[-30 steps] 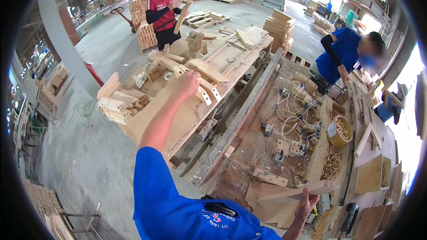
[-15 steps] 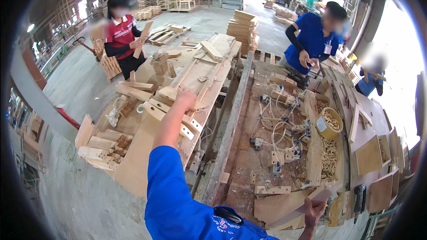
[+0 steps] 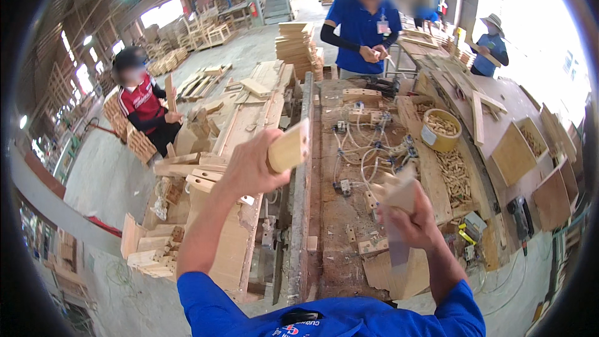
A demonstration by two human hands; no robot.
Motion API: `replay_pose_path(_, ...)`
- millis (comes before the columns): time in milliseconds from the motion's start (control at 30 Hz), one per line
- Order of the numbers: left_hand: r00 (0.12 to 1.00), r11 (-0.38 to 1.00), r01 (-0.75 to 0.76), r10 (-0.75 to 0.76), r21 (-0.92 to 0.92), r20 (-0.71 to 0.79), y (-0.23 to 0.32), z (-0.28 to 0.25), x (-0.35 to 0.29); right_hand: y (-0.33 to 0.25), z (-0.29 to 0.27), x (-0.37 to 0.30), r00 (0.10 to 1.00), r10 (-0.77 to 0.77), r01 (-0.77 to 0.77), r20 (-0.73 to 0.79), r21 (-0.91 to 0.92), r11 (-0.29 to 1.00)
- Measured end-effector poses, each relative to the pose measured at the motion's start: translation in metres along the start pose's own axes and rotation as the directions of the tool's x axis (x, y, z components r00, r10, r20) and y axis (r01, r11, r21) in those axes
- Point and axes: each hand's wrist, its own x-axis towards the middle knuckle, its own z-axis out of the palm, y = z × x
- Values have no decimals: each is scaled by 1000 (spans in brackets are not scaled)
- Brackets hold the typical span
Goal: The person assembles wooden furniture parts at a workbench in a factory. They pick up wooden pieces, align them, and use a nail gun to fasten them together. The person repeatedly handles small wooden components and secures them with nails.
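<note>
My left hand (image 3: 253, 165) is raised over the gap between the benches, its fingers wrapped round a wooden block (image 3: 289, 148) with holes in its end face. In my right hand (image 3: 419, 219) is a pale wooden piece (image 3: 400, 195), held above the right-hand workbench; its outline is blurred, and a greyish see-through strip shows below it. Beyond that hand lies a jig of clear air hoses and small fittings (image 3: 374, 150). Several drilled wooden blocks (image 3: 203, 178) rest on the left bench, beside my left forearm.
A yellow tub (image 3: 442, 142) of dowels stands on the right bench, with loose dowels (image 3: 454, 178) in a trough below. A metal rail (image 3: 302, 193) runs between the benches. One co-worker (image 3: 362, 25) stands at the far end, another (image 3: 143, 100) at the left. A black power tool (image 3: 519, 215) lies right.
My left hand has lifted a wooden block off the left bench and moved right. My right hand has risen from the near edge toward the hose jig, with the wooden piece in it.
</note>
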Motion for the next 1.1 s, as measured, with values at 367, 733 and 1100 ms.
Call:
replay_pose_path(367,952,953,-303,303,-1,46,182,54,-3,-71,-85,-40,980,9,46,198,-271,961)
replay_pose_path(733,907,938,-345,336,-8,254,319,134,33,-59,-203,-126,982,110,-63,156,-281,958)
replay_pose_path(1100,880,776,-427,475,464,16,327,168,100,39,-217,-92,952,-47,99,-301,157,983)
